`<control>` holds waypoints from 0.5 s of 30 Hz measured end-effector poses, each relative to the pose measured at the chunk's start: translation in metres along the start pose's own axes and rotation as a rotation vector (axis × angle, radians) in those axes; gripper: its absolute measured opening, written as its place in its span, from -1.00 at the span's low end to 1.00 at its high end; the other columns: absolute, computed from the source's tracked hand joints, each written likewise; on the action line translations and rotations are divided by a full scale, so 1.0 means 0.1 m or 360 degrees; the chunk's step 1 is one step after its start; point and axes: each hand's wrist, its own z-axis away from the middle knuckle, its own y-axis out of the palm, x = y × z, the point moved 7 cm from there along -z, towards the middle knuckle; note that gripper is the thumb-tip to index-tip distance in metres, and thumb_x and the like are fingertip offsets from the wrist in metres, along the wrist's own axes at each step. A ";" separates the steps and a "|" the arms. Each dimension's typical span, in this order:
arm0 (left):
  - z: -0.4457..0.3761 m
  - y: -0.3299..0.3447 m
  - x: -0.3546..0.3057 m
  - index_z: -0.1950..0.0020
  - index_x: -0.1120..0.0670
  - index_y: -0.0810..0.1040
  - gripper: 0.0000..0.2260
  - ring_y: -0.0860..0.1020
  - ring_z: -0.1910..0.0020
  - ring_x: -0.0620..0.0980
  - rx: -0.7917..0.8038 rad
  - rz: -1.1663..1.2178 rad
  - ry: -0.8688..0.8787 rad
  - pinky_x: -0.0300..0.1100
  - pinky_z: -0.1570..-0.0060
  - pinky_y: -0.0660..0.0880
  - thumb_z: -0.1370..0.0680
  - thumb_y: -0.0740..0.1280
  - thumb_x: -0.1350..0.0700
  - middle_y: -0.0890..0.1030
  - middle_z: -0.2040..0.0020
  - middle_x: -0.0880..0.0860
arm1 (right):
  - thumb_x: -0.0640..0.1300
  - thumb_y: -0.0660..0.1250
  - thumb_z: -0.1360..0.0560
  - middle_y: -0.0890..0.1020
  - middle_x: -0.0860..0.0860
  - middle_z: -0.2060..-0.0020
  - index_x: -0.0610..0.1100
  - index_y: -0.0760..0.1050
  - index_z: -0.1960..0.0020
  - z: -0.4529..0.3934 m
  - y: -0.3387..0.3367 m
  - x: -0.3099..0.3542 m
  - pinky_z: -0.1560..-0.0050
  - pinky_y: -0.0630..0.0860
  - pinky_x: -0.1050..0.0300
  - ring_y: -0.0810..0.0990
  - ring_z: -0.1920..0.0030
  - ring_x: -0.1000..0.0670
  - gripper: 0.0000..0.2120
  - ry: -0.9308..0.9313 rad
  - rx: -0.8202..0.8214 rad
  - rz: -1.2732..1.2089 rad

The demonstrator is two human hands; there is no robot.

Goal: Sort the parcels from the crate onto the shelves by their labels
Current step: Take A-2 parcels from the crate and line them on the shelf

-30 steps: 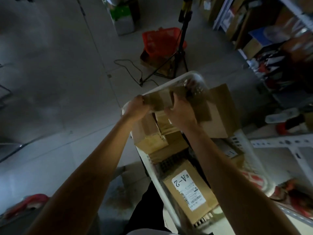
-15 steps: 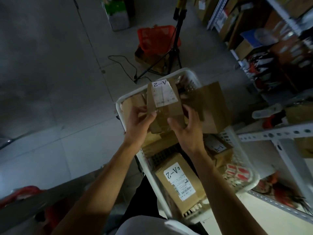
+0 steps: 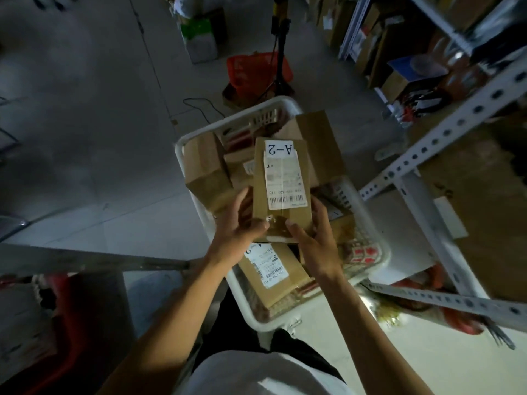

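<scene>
A small brown cardboard parcel [image 3: 281, 192] with a white label reading A-2 is held above the white plastic crate [image 3: 182, 143]. My left hand [image 3: 238, 229] grips its near left corner and my right hand [image 3: 315, 238] grips its near right corner. The labelled face points up at me. Several other brown parcels lie in the crate, among them a labelled one [image 3: 271, 272] under my hands and a large plain one [image 3: 316, 138] at the far side.
A white perforated metal shelf frame [image 3: 422, 155] stands right of the crate, with a cardboard-lined level [image 3: 479, 201]. More stocked shelves [image 3: 413, 52] run along the far right. A red basket [image 3: 253, 69] and a tripod [image 3: 281, 49] stand on the grey floor beyond the crate.
Both hands lifted the parcel from the far end of the crate and pulled it toward me, turning its A-2 label face up. The head view shifted.
</scene>
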 end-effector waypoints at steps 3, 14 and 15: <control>0.14 0.24 -0.01 -0.54 -0.19 0.22 -0.28 0.46 -0.37 -0.11 -0.0037 -0.0084 0.0039 -0.03 -0.26 0.51 -0.46 0.49 0.03 0.49 -0.39 -0.11 | 0.00 0.44 -0.44 0.65 0.19 -0.13 0.24 0.35 -0.43 0.33 -0.31 -0.03 -0.06 0.65 0.03 0.67 -0.09 0.06 -0.40 -0.0046 0.0044 0.0044; 0.18 0.70 -0.40 -0.06 -0.09 0.59 -0.80 0.63 -0.13 0.07 0.0025 0.0136 0.0020 0.04 -0.11 0.59 -0.48 0.49 0.04 0.67 -0.05 0.01 | -0.16 0.34 -0.40 0.71 0.05 -0.08 -0.14 0.43 -0.44 1.41 -1.08 -0.12 -0.03 0.60 0.14 0.66 -0.11 0.03 -0.41 -0.0063 -0.0216 -0.0257; 0.22 0.72 -0.34 -0.04 -0.08 0.59 -0.75 0.63 -0.14 0.11 0.0051 0.0194 -0.0031 0.14 -0.17 0.56 -0.42 0.54 -0.01 0.68 -0.07 0.05 | -0.13 0.34 -0.42 0.70 0.01 -0.08 -0.16 0.46 -0.42 1.50 -1.12 -0.15 -0.04 0.61 0.13 0.66 -0.12 0.00 -0.45 -0.0078 -0.0342 -0.0326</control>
